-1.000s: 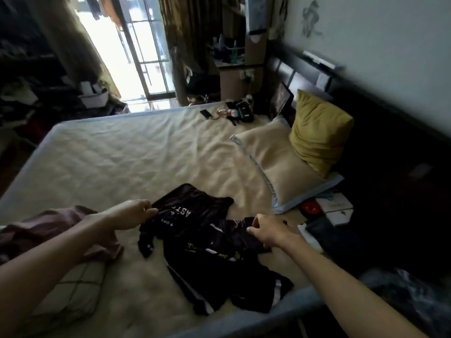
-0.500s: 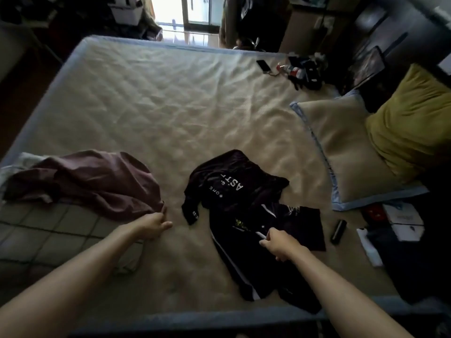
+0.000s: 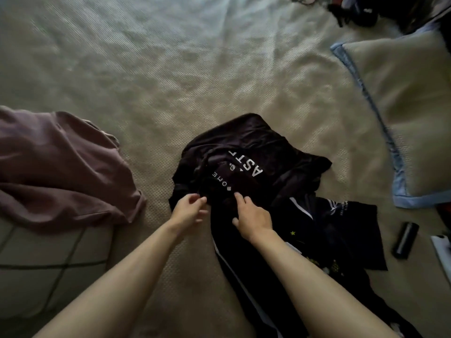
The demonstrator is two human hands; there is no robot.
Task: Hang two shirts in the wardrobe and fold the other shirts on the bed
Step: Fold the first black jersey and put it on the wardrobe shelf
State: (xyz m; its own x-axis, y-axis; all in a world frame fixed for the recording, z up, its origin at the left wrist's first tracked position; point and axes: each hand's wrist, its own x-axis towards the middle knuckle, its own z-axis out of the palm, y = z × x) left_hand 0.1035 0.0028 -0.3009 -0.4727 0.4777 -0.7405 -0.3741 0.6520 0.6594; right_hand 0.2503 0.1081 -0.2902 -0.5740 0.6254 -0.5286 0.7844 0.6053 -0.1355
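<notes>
Both hands (image 3: 189, 211) newly at crumpled black shirt (image 3: 244, 157)

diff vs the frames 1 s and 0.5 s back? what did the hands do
The left hand left the maroon shirt and came right to the lettered black shirt, fingers at its near edge. The right hand moved up from the lower black shirt to the same edge; whether either grips is unclear. Shirts, pillow and black cylinder stayed put.
</notes>
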